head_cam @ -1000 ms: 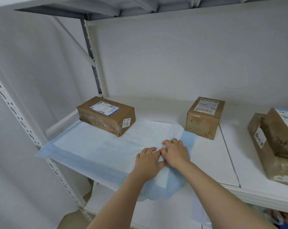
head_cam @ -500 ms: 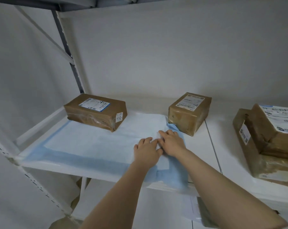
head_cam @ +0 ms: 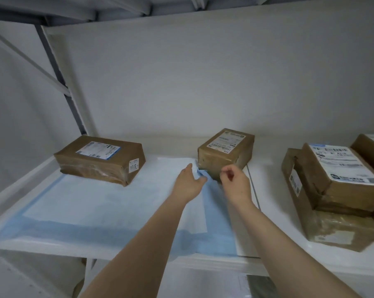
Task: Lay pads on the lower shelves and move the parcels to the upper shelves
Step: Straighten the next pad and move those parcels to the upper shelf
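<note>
- A white metal shelf [head_cam: 274, 211] is seen from above and in front, with a pale wall [head_cam: 203, 82] behind it and the underside of an upper shelf [head_cam: 117, 9] overhead.
- A blue-edged white absorbent pad [head_cam: 108, 203] lies flat across the left part of the shelf, its near edge at the shelf's front lip.
- A long brown left parcel [head_cam: 100, 160], taped and labelled on top, sits on the far left of the pad.
- A smaller brown middle parcel [head_cam: 224, 151] stands at the pad's far right corner; whether it rests on the corner cannot be told.
- Stacked parcels [head_cam: 336, 179] sit on the bare shelf to the right, well apart from the pad.
- Two bare forearms reach in from the near edge.
- The left hand [head_cam: 189, 183] is at the pad's far right corner, with a raised bit of the blue edge pinched between thumb and mostly straight fingers.
- The right hand [head_cam: 235, 183] is just in front of the middle parcel's near face, fingers curled and thumb close to the forefinger; whether it has hold of anything cannot be told.
</note>
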